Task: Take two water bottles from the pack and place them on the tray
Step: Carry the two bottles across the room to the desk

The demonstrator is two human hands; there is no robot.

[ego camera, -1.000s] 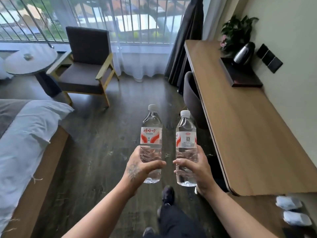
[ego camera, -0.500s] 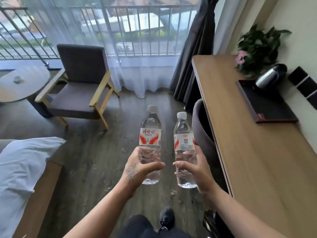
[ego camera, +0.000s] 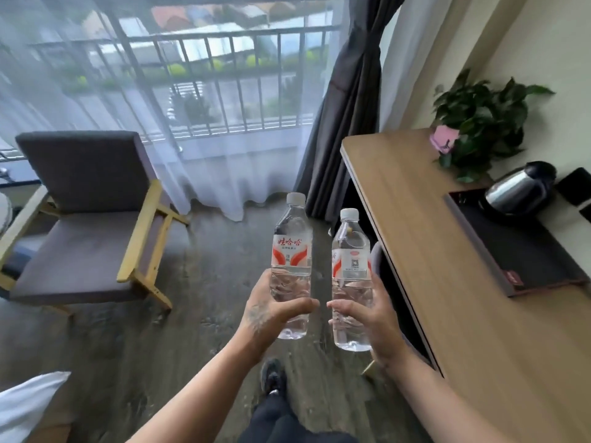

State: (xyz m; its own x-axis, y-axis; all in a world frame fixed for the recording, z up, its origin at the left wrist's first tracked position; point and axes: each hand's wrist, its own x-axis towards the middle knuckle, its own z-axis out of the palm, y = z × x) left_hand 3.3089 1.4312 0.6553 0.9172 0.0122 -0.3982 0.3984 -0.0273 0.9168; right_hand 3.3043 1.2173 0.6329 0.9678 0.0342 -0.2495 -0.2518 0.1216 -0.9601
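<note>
Left hand [ego camera: 271,310] wrapped around the lower half of the left water bottle [ego camera: 291,266], upright above the floor; right hand [ego camera: 372,313] clasped likewise on the right water bottle [ego camera: 351,279], just beside the first; at two o'clock, dark tray [ego camera: 524,266] on the wooden desk [ego camera: 431,251], electric kettle [ego camera: 519,187] at its far end.

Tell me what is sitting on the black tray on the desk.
Only a steel kettle stands on the black tray, at its far end; the rest of the surface is bare. What lies under the kettle is hidden.
</note>
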